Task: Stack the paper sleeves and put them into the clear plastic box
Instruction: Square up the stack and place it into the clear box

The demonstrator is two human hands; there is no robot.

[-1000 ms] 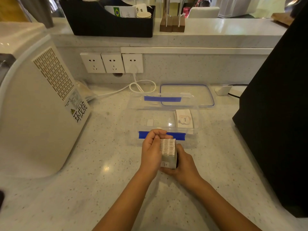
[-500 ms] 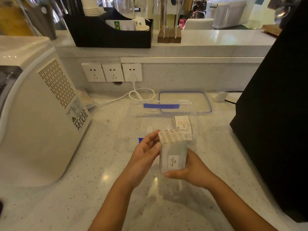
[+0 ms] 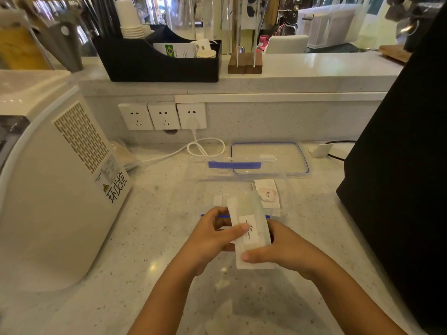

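Box [image 3: 242,184] mid-counter; lid [image 3: 290,151] behind it; appliance [image 3: 48,189] left.

A speckled white table [image 3: 101,281] carries a cream appliance [image 3: 48,189] at the left; its side has a perforated vent [image 3: 81,139] and a warning label [image 3: 113,182]. Three wall sockets [image 3: 162,116] sit on the back panel; the right one holds a plug, and its white cable [image 3: 205,148] loops on the table. A large black unit [image 3: 401,189] stands at the right. On the raised ledge [image 3: 314,66] stand a black organiser [image 3: 154,61], stacked paper cups [image 3: 130,22] and a wooden block [image 3: 244,62].
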